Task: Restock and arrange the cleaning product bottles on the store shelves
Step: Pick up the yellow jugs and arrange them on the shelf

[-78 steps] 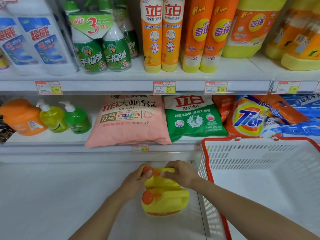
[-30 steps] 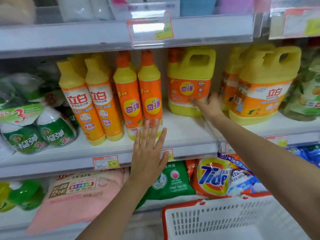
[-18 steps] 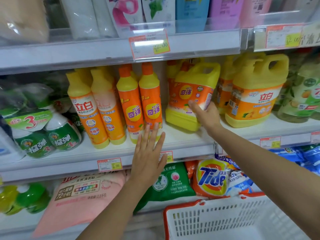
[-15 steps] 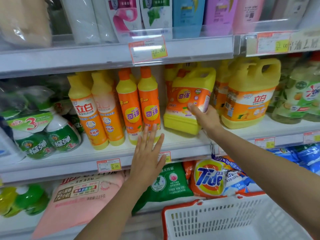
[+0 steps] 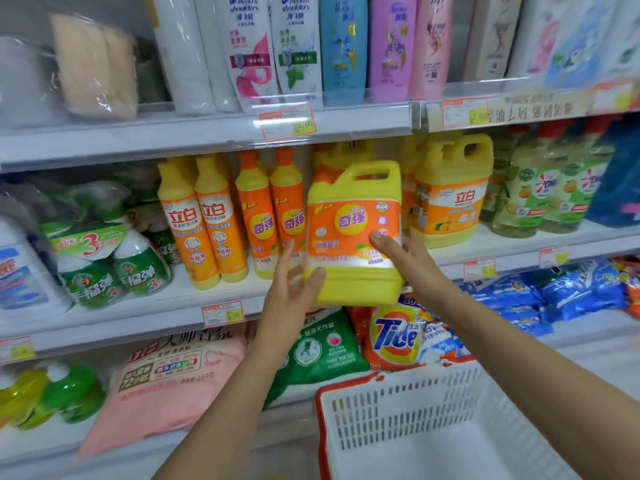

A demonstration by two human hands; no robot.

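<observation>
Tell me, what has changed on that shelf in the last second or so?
The right hand has taken hold of the yellow jug and pulled it forward off the middle shelf, toward the person. The left hand, earlier flat at the shelf edge, has come up to the jug's lower left corner, thumb on its front. The slim orange bottles, the other jugs and the white basket stayed put.

Both forearms (image 5: 221, 410) are bare as far as the view shows, as are the left hand (image 5: 291, 292) and right hand (image 5: 405, 258).
</observation>
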